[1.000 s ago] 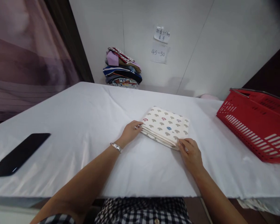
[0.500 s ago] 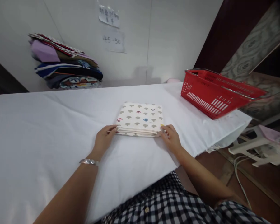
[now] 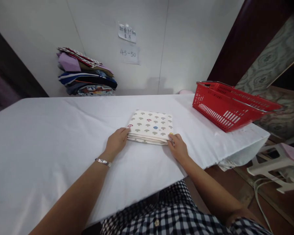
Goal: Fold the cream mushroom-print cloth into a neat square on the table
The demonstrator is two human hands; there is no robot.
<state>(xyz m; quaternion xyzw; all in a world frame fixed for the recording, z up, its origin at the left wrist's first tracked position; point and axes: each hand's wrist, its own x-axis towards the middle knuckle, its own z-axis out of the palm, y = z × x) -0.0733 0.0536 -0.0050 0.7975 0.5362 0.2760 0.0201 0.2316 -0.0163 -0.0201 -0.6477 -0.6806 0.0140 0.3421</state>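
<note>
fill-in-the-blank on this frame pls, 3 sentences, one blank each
1. Both hands, left hand and right hand, touch the near corners of the folded ____-print cloth.
2. The basket on the table is ____ in colour.
3. The stack of folded fabrics sits against the ____.

Missing words: mushroom; red; wall

Folded mushroom-print cloth point(image 3: 152, 125), flat, mid-table

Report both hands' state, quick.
Left hand: fingers curled on the near left corner of the folded cream mushroom-print cloth.
Right hand: fingers pinching its near right corner.
</note>
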